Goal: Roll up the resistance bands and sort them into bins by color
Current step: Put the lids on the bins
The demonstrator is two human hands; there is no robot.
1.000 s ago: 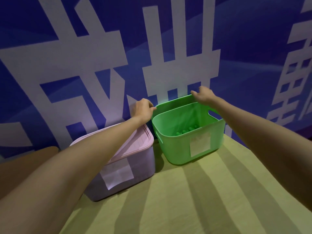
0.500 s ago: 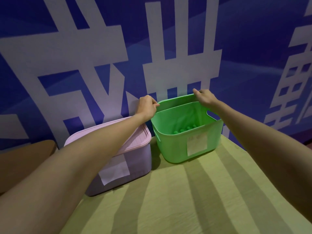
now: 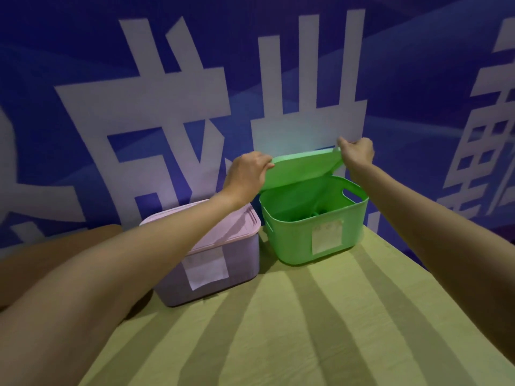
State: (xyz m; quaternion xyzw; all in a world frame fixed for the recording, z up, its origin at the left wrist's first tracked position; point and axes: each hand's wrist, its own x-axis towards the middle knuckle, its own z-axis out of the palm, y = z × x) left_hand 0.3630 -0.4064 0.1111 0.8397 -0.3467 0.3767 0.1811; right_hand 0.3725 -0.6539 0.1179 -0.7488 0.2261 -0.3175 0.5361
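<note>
A green bin (image 3: 306, 240) with a white label stands at the back of the table, against the wall. Above it I hold a green lid (image 3: 303, 168), tilted, its far edge highest. My left hand (image 3: 248, 174) grips the lid's left corner and my right hand (image 3: 358, 151) pinches its right corner. Something green lies at the bottom of the bin, mostly hidden by the front wall. To the left stands a purple bin (image 3: 223, 260) with a pink lid (image 3: 242, 218) shut on it; my left forearm passes over it.
The yellow-green table (image 3: 278, 330) stretches toward me, striped with shadows. A blue wall (image 3: 195, 79) with large white characters rises right behind both bins. A brown surface (image 3: 55, 252) lies at the far left, lower than the table. The table's right edge runs diagonally at the right.
The green lid stood upright behind the bin with both hands at its top corners. Now it is lifted and tipped forward over the bin's opening.
</note>
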